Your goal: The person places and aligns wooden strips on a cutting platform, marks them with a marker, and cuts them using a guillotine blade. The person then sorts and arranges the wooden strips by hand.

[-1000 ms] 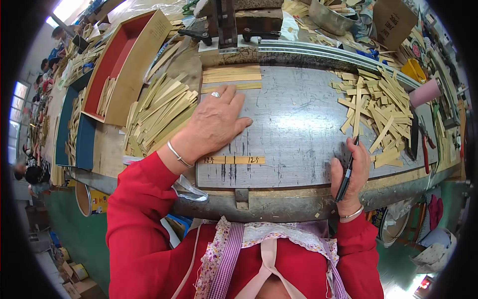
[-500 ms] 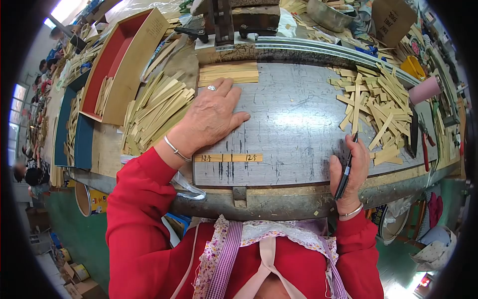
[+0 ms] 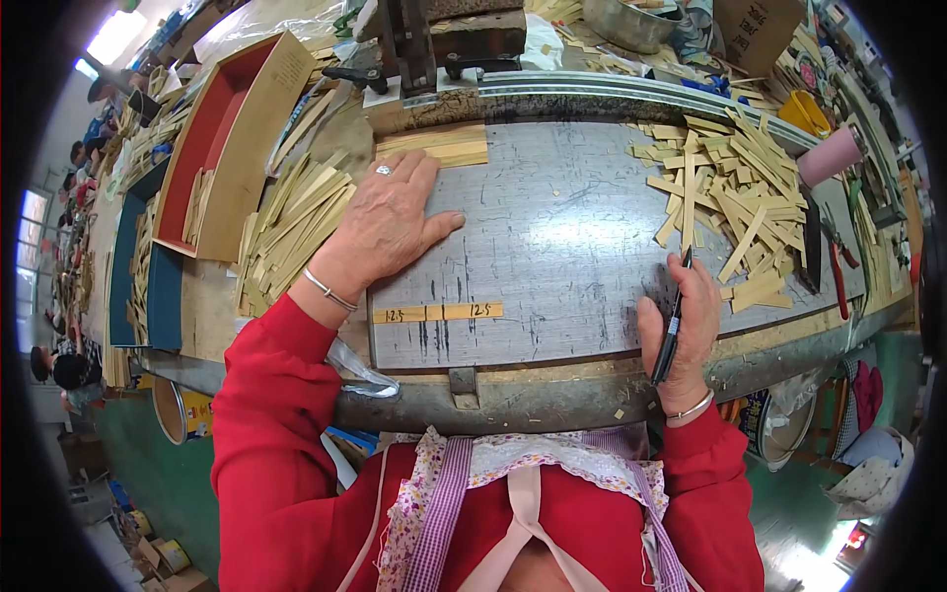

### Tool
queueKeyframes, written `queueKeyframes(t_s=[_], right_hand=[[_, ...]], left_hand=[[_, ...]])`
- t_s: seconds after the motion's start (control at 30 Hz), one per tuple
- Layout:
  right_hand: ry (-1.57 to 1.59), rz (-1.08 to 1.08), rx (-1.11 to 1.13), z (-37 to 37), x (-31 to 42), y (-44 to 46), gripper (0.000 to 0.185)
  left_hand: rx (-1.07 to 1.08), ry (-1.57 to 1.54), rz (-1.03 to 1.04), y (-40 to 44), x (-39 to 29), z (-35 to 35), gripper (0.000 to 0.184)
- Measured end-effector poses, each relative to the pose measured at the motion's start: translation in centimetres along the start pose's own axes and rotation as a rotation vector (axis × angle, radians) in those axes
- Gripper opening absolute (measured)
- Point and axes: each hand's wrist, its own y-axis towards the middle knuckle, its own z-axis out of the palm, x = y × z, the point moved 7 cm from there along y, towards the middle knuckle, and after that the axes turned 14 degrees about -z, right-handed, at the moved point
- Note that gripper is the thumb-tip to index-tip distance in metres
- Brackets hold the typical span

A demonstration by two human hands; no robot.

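Note:
My left hand (image 3: 387, 219) lies spread on the grey board (image 3: 552, 286), its fingertips on the near edge of several flat bamboo strips (image 3: 459, 147) lined up at the board's far left corner. My right hand (image 3: 689, 326) holds a black marker pen (image 3: 672, 331) above the board's near right part, the pen's tip pointing away from me. A marked bamboo strip (image 3: 437, 313) with "12.5" written twice and dark lines across its middle lies near the front left edge of the board. To the right spreads a heap of short bamboo pieces (image 3: 745, 187).
Loose longer strips (image 3: 296, 232) lie left of the board, beside a red-lined box (image 3: 232, 148) and a blue box (image 3: 163, 301). A metal rail (image 3: 612, 91) with a clamp runs along the back. Pliers (image 3: 838, 261) and a pink roll (image 3: 829, 155) are at right.
The view has shifted slightly, so the board and strips appear farther left. My left hand stays at the lined-up strips, and my right hand keeps the marker pen in nearly the same pose.

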Motion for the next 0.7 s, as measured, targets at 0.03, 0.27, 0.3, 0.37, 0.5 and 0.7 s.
queueKeyframes(t_s=[0.03,0.27,0.3,0.37,0.5,0.7], right_hand=[[0.011,0.002,0.000,0.0,0.0,0.1,0.045],[0.125,0.141,-0.021,0.8,-1.5,-1.7,0.046],[0.164,0.172,-0.034,1.0,-2.0,-2.2,0.045],[0.349,0.257,-0.167,0.6,-2.6,-2.5,0.044],[0.461,0.374,-0.490,-0.9,-5.0,-3.8,0.044],[0.553,0.570,-0.590,-0.9,-7.9,-5.6,0.044]], left_hand=[[-0.018,-0.008,0.009,-0.1,0.0,-0.1,0.051],[0.026,-0.136,-0.067,1.9,-1.7,0.2,0.043],[0.034,-0.184,-0.009,2.6,-3.5,0.4,0.042],[0.083,-0.251,0.113,4.3,-8.3,1.0,0.040],[0.027,-0.435,0.210,8.3,-18.0,5.6,0.036],[0.054,-0.003,0.205,11.1,-25.3,11.0,0.017]])
